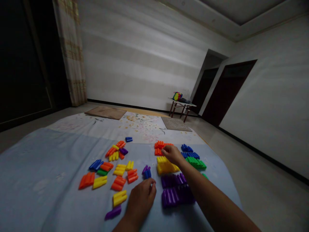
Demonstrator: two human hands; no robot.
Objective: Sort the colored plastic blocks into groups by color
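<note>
Ribbed plastic pieces in several colours, each like short rounded tubes joined side by side, lie on the cloth-covered table. My right hand reaches to the far end of the sorted rows, its fingers pinched at an orange piece. Just nearer me is a yellow row, then purple rows, partly covered by my right forearm. My left hand rests low in the middle, fingers curled; whatever they hold is hidden. Directly beyond it sit a blue piece and a small purple piece.
Mixed orange, yellow, blue, green and purple pieces spread across the left, including a yellow piece. Blue rows and a green row lie right of my right hand. Two flat boards lie farther back; a small table stands beyond.
</note>
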